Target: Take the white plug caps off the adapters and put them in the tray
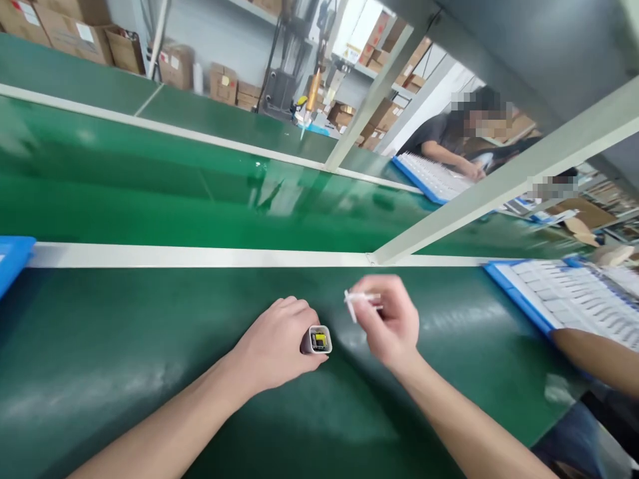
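My left hand (273, 346) is wrapped round a small grey oval tube (317, 340), whose open end faces me and shows a yellow and black part inside. My right hand (389, 322) is just to its right, fingers pinched on a small white plastic piece (359, 299) held a little above the green bench (150, 359). The two hands are close but apart, over the near part of the bench.
A blue tray (519, 296) with rows of several white parts lies at the right, a co-worker's forearm (596, 356) across its near side. A blue bin edge (12, 259) is at the left. A green conveyor belt (150, 193) runs behind a white rail; another person works at a far tray (424, 178).
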{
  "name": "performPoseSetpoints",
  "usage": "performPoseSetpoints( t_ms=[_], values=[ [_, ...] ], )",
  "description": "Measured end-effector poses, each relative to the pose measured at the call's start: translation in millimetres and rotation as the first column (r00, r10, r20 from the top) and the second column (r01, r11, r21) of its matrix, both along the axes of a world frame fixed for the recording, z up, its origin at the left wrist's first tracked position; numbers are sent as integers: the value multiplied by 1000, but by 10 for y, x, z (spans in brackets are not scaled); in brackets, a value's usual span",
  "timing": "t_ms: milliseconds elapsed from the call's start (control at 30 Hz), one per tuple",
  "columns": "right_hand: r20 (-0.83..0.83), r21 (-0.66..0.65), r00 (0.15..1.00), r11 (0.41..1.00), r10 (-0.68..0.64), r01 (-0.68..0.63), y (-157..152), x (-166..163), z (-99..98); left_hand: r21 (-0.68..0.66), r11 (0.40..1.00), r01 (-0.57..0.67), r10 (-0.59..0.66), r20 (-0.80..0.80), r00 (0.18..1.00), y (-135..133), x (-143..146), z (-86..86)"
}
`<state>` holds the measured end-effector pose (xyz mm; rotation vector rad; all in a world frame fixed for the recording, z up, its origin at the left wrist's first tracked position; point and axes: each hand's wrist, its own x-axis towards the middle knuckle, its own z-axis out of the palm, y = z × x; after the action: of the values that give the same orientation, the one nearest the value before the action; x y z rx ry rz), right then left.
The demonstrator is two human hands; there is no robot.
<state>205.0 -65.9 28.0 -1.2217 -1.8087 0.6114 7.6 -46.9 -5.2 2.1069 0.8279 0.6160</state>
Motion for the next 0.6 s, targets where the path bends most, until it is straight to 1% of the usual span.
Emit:
performPoseSetpoints(
  t_ms=[67, 167, 233, 333, 400, 467, 533, 600],
  values=[
    [-164, -83, 982, 993, -91, 78, 62, 15, -87, -17, 1000, 12, -12, -9, 1000, 7, 10, 4],
    [-315, -243, 939, 968, -134, 57, 158, 82, -261, -16, 1000, 7, -7, -27, 1000, 8, 42, -27],
    [-385, -355, 912, 935, -144, -2, 195, 159, -345, -10, 1000, -7, 6, -23, 1000, -3, 68, -64],
    [-519, -488, 843, 860, -145, -152, 206, 281, -387, 19, 1000, -24, 24, -3, 1000, -19, 101, -106],
    [-591, -514, 793, 826, -147, -230, 185, 340, -389, 45, 998, -33, 32, 8, 999, -19, 114, -118],
    [-623, -507, 769, 822, -144, -257, 139, 375, -400, 66, 997, -27, 27, -1, 1000, -13, 117, -126],
    [-630, -494, 767, 826, -125, -271, 74, 397, -426, 85, 996, -13, 15, -18, 1000, -8, 108, -133],
    [-606, -468, 790, 842, -86, -267, 15, 416, -453, 113, 994, -2, 5, -25, 1000, -12, 90, -137]
  ],
)
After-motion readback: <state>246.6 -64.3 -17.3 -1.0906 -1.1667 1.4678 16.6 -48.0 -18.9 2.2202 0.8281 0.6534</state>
